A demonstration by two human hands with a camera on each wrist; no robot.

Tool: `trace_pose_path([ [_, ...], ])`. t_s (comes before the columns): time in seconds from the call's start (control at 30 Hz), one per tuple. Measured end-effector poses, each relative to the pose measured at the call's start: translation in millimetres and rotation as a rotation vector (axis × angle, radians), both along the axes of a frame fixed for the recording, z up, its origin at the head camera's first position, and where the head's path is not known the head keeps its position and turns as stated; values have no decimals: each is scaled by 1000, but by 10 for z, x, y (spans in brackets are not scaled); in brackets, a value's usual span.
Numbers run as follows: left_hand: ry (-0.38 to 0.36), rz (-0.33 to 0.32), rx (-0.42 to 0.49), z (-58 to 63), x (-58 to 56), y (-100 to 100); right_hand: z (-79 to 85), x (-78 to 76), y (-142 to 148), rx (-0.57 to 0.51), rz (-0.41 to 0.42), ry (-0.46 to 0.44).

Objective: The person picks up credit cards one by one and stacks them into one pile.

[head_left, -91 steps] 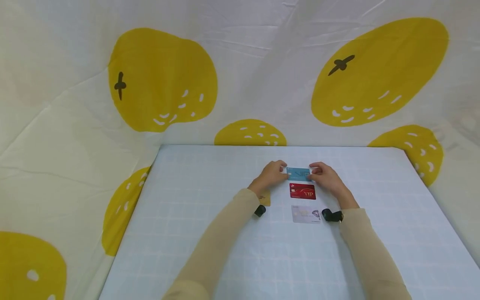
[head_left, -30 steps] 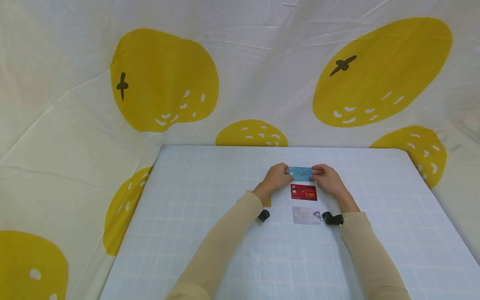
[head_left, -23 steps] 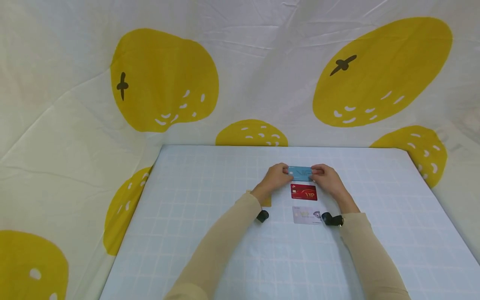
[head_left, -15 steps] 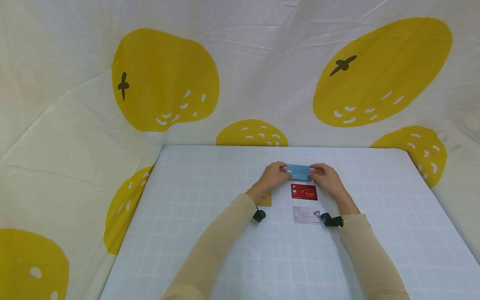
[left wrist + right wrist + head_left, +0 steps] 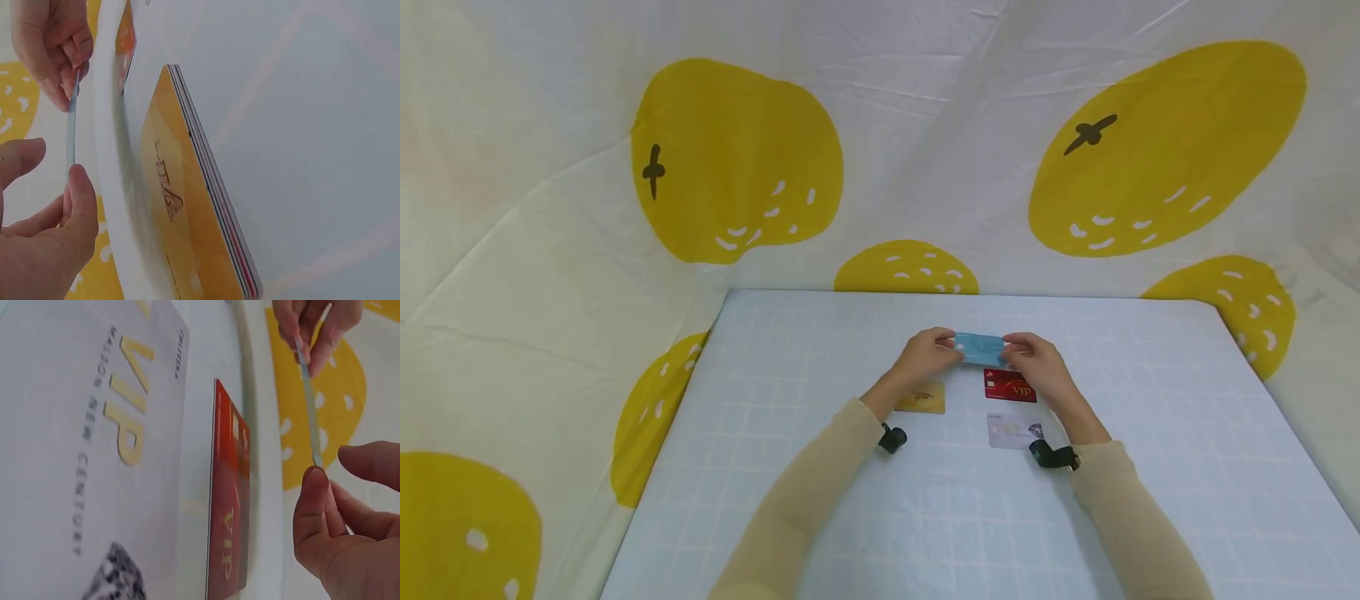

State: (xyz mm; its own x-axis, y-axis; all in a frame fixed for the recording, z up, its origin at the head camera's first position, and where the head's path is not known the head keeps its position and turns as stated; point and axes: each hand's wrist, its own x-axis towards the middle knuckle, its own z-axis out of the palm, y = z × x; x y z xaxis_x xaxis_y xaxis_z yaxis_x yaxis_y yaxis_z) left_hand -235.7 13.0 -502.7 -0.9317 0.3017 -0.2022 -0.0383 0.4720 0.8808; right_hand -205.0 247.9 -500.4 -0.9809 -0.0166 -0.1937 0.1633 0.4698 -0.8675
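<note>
While both hands grasp it, the blue card [image 5: 977, 349] lies directly between them, its long axis running side to side from the left hand [image 5: 922, 354] to the right hand [image 5: 1034, 360], so that neither hand is nearer: each pinches 1 short end between thumb and fingers. In each wrist view, 1 digit of the near hand stands off from the card. Those views show the card almost edge-on and seemingly raised above the table [image 5: 820, 350], its face roughly level; whether any corner touches down cannot be told. In the head view it sits just beyond the red card [image 5: 1006, 386] and a little to its left, with the silver card [image 5: 1009, 431] on the near side of the red. The yellow-topped card stack [image 5: 925, 402] lies to the left of these 2, its upper left part covered by the left hand and wrist. Its layered edges show in the left wrist view, yet its lower end is cut off there and the layers are too tight to count. The blue card's ends are hidden by the fingertips, and its lettering is blurred. A black wrist device [image 5: 1052, 455] overlaps the silver card's lower right corner, and the right wrist view crops that card too.
</note>
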Motion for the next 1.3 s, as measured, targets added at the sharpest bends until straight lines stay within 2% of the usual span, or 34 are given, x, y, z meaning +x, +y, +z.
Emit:
trace_pose_path([
  [0.33, 61, -17, 14, 21, 160, -399, -4, 87, -299, -4, 49, 27],
  [0.5, 63, -19, 16, 49, 242, -560, -7, 134, -418, -18, 78, 21],
  [0.8, 96, -14, 33, 44, 387, -806, -20, 229, -623, -90, 85, 5],
  [0.9, 98, -16, 41, 30, 440, -874, -27, 256, -680, -124, 81, -5],
  [1.03, 88, -8, 49, 12, 498, -942, -18, 305, -742, -118, 89, 1],
  [1.3, 70, 23, 9, 0, 569, -1005, -61, 386, -807, -127, 131, 10],
])
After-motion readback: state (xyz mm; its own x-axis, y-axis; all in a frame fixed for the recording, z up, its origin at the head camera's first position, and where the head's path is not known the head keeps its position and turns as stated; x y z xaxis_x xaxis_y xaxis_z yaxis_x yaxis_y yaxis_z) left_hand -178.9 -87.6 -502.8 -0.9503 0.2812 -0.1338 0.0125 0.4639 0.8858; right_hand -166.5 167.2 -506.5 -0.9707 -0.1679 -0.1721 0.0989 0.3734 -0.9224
